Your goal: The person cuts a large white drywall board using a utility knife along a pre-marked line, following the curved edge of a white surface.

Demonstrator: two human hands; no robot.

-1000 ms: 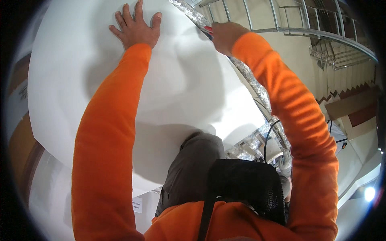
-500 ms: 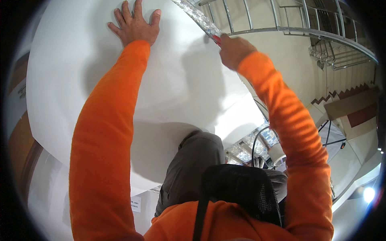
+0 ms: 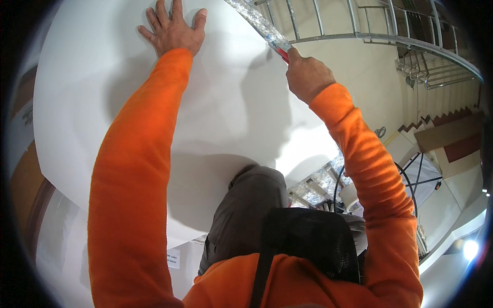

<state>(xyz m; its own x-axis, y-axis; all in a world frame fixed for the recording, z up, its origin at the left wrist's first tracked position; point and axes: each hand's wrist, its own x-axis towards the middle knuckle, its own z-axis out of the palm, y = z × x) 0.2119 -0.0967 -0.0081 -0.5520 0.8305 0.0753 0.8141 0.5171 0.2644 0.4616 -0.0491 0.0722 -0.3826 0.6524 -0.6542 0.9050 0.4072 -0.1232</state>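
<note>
The big white sheet lies in the middle and reaches far to the left. It looks smooth and a bit bendy. The left hand is on the far part of the sheet, with its fingers spread wide and its palm down. It holds nothing. The right hand is at the sheet's right edge, curled up around a red tool. Most of the tool is inside the hand, so I cannot tell what its tip is like. A shiny, silvery strip runs along that same edge, and the red tool is right by it.

A leg in gray pants is at the near side, with the knee over the sheet. A black bag sits close to the body. To the right of the knee there is a pale roll and a dark cord. A metal rail is at the far right.

I think the step now is working along the sheet's right edge with the red tool while the left hand keeps the sheet still. The next move calls for a firm left palm, a tight hold on the tool, and the tool staying close to the edge
</note>
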